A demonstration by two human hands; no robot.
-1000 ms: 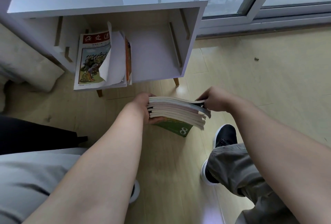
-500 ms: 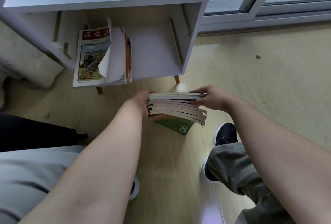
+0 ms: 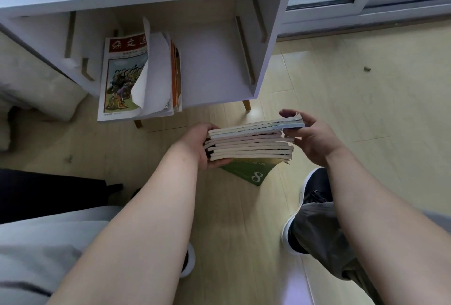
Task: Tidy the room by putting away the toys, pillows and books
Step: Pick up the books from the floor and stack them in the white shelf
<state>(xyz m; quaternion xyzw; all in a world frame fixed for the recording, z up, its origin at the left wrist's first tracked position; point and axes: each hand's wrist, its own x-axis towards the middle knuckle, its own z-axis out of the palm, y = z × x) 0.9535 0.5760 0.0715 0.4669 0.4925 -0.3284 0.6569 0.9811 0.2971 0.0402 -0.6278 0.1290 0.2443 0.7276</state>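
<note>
Magazines (image 3: 124,77) in cabinet (image 3: 214,65) beyond stack (image 3: 251,143); maybe pillow (image 3: 36,89) left.

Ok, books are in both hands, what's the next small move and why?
Probably move the stack of books forward into the cabinet, right of the magazines, where the shelf is bare; left hand grips one end, right hand pinches the other.

- One wide-angle camera on the person's head looks forward and steeply down.
- It is near the floor (image 3: 231,219) and faces the open cabinet (image 3: 214,72).
</note>
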